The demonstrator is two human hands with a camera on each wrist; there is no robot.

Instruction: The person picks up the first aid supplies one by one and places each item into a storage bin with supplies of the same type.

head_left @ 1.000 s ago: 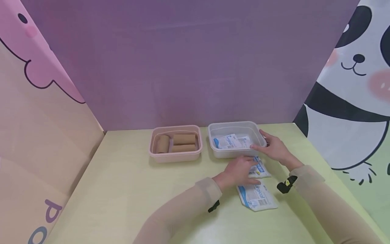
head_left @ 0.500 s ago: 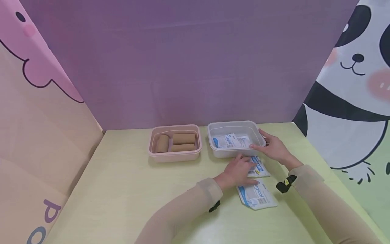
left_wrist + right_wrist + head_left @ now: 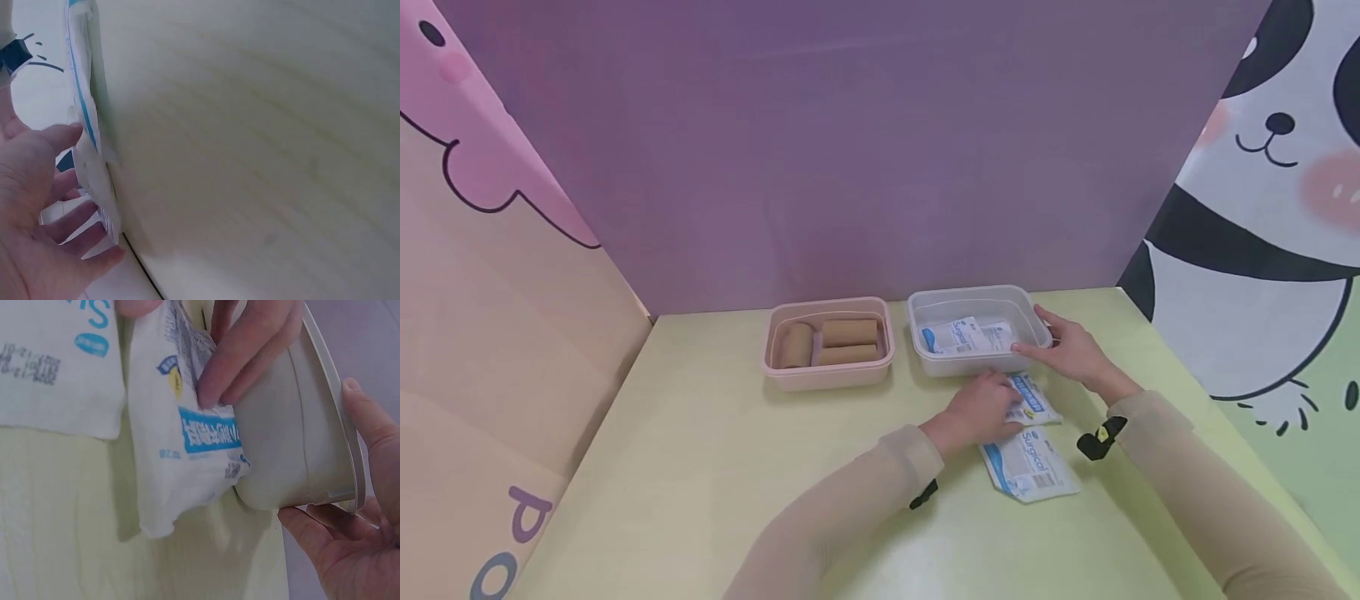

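Observation:
My left hand (image 3: 979, 410) rests its fingertips on a flat white packet (image 3: 1033, 402) with blue print, which lies against the front of a white plastic box (image 3: 977, 365). Its thumb lies by the near edge of that packet, close to a second packet (image 3: 1032, 468) marked "Surgical". In the left wrist view the fingers (image 3: 81, 228) are spread along a packet's side. At the box's right front corner my right hand (image 3: 1075, 354) grips the rim and wall, thumb (image 3: 365, 409) on the rim side and fingers lower down. Two similar packets (image 3: 958, 336) lie inside the box.
A pink plastic box (image 3: 831, 379) with three brown rolls (image 3: 848, 332) stands left of the white one. Both boxes are near the back edge of the pale yellow table (image 3: 700, 467), before a purple panel (image 3: 865, 167). Printed panels flank the table.
The left fingers have drawn in slightly on the packet, showing more of its print. The right hand keeps its hold on the box. The head view has shifted a little.

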